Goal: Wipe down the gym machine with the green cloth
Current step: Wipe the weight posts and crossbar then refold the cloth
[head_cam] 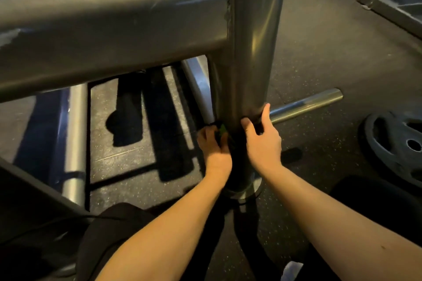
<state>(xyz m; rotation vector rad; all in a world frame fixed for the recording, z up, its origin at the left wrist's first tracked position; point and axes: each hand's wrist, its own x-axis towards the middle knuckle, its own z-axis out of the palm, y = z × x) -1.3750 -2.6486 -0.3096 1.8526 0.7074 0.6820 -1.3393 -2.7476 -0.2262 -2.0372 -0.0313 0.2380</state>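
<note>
Bunched green cloth [222,130] against lower upright post of grey gym machine [253,52]

Rubber floor [319,57] carries the machine post [253,52] and weight plate [395,146]

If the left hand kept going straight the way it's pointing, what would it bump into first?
Probably the grey upright post: the left hand holds the green cloth right beside its lower part, though depth is hard to judge.

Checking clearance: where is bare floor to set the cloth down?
Bare floor lies right of the upright post, between the chrome peg and weight plate, and left, between post and silver rail. Crowded at the post, round left hand and right hand.
</note>
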